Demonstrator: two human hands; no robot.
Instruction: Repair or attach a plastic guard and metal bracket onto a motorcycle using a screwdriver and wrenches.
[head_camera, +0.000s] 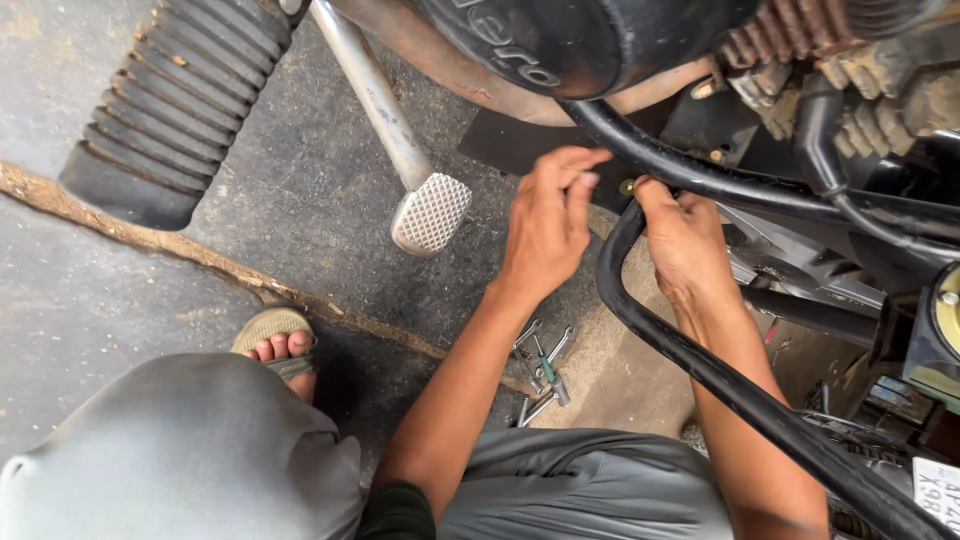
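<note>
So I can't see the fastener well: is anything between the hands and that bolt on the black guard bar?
Nothing visible: the right hand touches the bolt on the black guard bar; the left hand is beside it.

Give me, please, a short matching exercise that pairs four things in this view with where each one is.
1. brake pedal
2. tyre
3. spanners
4. sandalled foot

a. on the ground between the forearms
b. top left corner
c. beside the grey-clad knee, lower left
d. left of the left hand

Pairs: 1-d, 2-b, 3-a, 4-c
</note>
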